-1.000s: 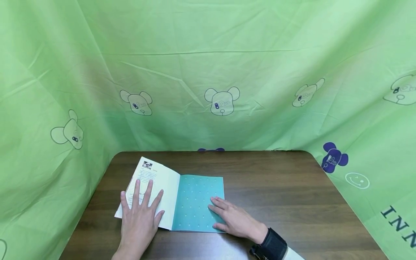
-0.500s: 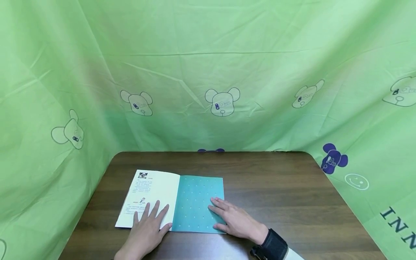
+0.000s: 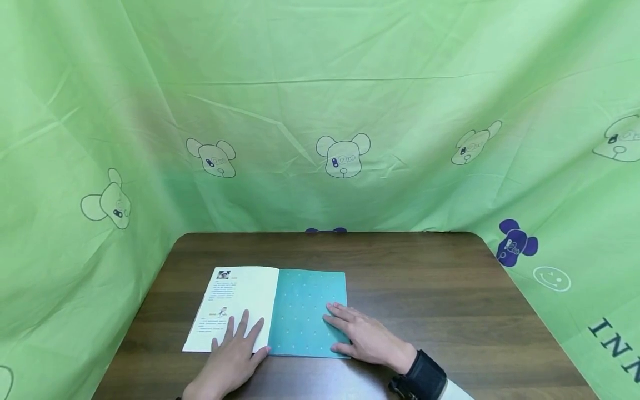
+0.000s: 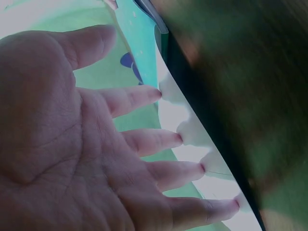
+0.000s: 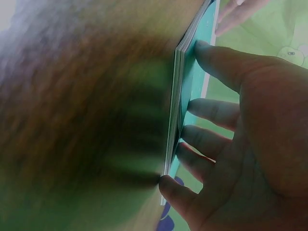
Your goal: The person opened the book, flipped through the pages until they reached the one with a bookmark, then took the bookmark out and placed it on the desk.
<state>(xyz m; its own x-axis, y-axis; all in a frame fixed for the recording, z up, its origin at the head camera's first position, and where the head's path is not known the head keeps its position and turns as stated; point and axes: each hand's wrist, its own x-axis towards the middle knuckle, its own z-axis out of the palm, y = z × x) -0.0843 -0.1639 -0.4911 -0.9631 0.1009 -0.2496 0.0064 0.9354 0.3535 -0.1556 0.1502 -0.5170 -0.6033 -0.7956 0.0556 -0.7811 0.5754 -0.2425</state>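
An opened book lies on the brown wooden table (image 3: pixel 425 289). Its left page (image 3: pixel 250 289) is white with small blue text and two little pictures; its right page (image 3: pixel 305 300) is turquoise with pale dots. My left hand (image 3: pixel 231 355) has its fingers spread, their tips on the lower part of the white page (image 4: pixel 192 130). With straight fingers, my right hand (image 3: pixel 367 336) rests on the right edge of the turquoise page. The right wrist view shows thumb and fingertips on the turquoise page (image 5: pixel 197 77) and the little finger at the page edges.
Green cloth (image 3: pixel 280 111) printed with bear heads hangs behind and along both sides of the table. A black band (image 3: pixel 422 378) is worn on the right wrist.
My left hand has slid down and rightward across the white page. That page, raised and tilted at first, now lies flatter. My right hand has stayed in place.
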